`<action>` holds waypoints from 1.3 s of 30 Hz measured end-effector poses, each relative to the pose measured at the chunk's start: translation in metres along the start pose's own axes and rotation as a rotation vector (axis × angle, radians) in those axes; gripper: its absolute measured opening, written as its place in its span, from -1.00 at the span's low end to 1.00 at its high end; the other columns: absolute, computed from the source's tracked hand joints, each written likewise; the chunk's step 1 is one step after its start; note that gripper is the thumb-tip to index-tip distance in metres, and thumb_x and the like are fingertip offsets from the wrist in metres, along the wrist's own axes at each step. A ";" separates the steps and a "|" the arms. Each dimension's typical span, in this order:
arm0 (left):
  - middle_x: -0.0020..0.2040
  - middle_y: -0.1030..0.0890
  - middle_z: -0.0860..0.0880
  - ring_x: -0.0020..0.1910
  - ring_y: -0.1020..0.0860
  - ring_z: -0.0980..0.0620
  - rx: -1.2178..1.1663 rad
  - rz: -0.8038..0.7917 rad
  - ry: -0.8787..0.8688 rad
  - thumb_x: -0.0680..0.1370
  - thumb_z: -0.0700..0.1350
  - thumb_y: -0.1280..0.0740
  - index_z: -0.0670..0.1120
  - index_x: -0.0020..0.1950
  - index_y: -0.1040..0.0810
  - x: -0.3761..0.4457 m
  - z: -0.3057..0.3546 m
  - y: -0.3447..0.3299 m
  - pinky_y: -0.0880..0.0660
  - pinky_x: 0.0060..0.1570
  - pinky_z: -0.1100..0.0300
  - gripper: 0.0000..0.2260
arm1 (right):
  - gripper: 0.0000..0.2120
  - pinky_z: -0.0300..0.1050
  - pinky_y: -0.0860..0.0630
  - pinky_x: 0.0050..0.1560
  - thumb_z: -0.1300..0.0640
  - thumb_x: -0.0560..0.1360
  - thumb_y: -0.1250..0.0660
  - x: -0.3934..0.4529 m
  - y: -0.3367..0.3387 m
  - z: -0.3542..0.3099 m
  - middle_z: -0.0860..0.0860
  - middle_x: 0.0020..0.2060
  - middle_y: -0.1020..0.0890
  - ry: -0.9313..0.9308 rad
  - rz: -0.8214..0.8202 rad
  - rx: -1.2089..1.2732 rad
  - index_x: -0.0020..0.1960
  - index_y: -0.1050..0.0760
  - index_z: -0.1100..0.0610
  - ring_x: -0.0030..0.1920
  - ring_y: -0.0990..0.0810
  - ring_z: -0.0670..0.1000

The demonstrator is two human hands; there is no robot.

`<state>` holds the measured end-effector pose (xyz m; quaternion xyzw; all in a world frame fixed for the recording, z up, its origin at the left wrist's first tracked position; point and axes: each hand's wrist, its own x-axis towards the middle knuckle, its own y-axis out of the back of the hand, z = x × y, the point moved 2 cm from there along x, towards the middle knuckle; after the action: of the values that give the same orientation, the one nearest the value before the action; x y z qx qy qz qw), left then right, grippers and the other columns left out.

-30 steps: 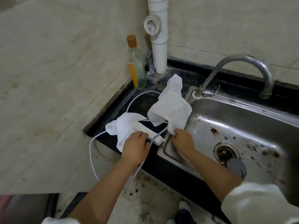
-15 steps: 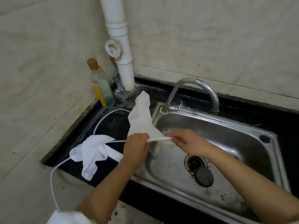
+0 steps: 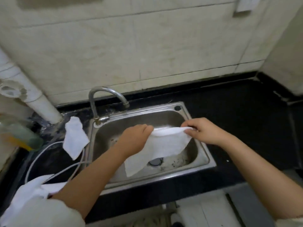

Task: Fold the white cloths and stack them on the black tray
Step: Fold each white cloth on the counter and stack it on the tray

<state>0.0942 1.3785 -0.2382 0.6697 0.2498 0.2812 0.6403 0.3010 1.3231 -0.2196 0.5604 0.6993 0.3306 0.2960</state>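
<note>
White cloth (image 3: 165,145) hangs over the sink (image 3: 203,154), top edge stretched from nine to three o'clock, pinched by left hand (image 3: 135,138) and right hand (image 3: 203,131).

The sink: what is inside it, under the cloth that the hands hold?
Under the held cloth the sink shows its drain and dark stains on the bottom. The cloth hides part of the drain and of the basin floor, so anything there cannot be seen.

A steel sink (image 3: 203,149) with a curved faucet (image 3: 105,95) sits in a black counter (image 3: 246,115).
</note>
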 end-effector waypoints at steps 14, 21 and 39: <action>-0.30 -0.55 -0.03 -0.43 -0.56 -0.01 0.013 0.154 -0.802 0.46 -0.14 -0.10 -0.10 -0.12 -0.43 0.216 0.435 0.027 -0.12 -0.59 0.23 -0.86 | -0.79 -0.30 -0.38 -0.19 0.26 0.56 -0.16 -0.359 0.191 0.236 0.00 -0.17 -0.57 -0.678 0.504 -0.103 0.05 -0.57 0.22 -0.15 -0.53 -0.04; -0.37 -0.58 -0.11 -0.39 -0.59 -0.12 -0.209 0.249 -0.899 0.29 -0.32 -0.47 -0.19 -0.25 -0.58 0.274 0.606 0.033 -0.44 -0.54 0.19 -0.88 | -0.81 -0.25 -0.30 -0.24 0.29 0.53 -0.19 -0.495 0.253 0.294 0.17 -0.24 -0.59 -0.840 0.964 -0.327 -0.04 -0.56 0.34 -0.22 -0.48 0.08; -0.14 -0.53 -0.07 -0.12 -0.40 0.04 0.110 -1.086 -1.113 0.58 -0.20 -0.18 -0.28 0.02 -0.54 0.247 0.652 -0.122 -0.30 -0.15 0.25 -0.80 | -0.83 -0.44 -0.37 -0.34 0.27 0.53 -0.18 -0.558 0.052 0.355 -0.06 -0.33 -0.51 -1.237 0.155 0.514 -0.17 -0.52 0.17 -0.38 -0.46 -0.17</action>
<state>0.7287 1.0889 -0.3606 0.5268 0.1983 -0.4621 0.6853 0.7200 0.8308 -0.3692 0.7477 0.4155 -0.2079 0.4745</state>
